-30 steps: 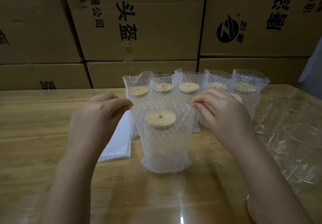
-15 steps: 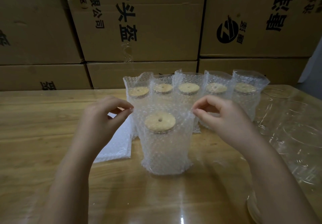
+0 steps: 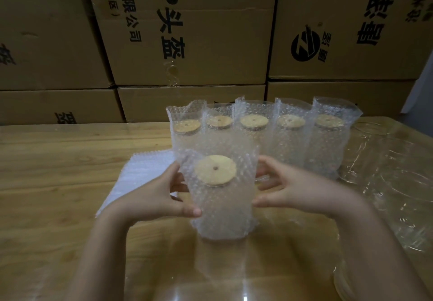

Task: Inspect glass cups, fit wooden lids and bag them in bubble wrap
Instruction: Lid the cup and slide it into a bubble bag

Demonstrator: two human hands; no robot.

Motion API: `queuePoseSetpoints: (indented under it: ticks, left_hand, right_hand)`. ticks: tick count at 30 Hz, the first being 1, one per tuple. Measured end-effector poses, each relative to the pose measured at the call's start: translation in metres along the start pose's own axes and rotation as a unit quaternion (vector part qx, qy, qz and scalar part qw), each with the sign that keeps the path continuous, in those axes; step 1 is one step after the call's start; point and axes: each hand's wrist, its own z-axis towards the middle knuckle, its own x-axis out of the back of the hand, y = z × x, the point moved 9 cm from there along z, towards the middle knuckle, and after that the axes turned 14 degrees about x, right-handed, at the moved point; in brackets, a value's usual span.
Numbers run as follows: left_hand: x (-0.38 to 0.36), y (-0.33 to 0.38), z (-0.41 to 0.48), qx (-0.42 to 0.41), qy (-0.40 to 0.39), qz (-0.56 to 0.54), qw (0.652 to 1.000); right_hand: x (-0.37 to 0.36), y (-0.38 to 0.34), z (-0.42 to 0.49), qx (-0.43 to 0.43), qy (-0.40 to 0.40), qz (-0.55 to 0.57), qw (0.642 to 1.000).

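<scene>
You hold the bagged cup (image 3: 221, 209) between left hand (image 3: 159, 199) and right hand (image 3: 296, 190), fingers curled round its sides, wooden lid (image 3: 215, 170) just above your thumbs; the loose bubble wrap (image 3: 225, 145) could slip in your grip and drop it.

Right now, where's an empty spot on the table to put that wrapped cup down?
Bare wood lies at the left of the table, between the cardboard boxes and the flat bubble bags, and in front, between both forearms under the wrapped cup. Crowded: the row of five wrapped cups behind, and the bare glasses on the right.
</scene>
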Motion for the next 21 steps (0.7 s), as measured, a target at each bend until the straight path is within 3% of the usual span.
queuePoseSetpoints:
  ticks: [3,10,15,21]
  left_hand:
    - [-0.018,0.009,0.008,-0.028,-0.01,0.051,0.998]
    - [-0.021,0.025,0.013,-0.1,0.032,0.011,0.994]
    - [-0.011,0.023,0.012,-0.092,0.077,-0.019,0.993]
    - [0.004,0.008,0.017,-0.068,0.157,-0.079,0.982]
  right_hand:
    - [-0.016,0.002,0.013,0.008,0.005,0.01,1.0]
    - [-0.016,0.009,0.023,0.014,0.05,-0.01,0.999]
    - [-0.008,0.01,0.024,0.017,0.108,-0.016,0.994]
    - [-0.01,-0.004,0.031,0.097,0.163,0.06,0.98]
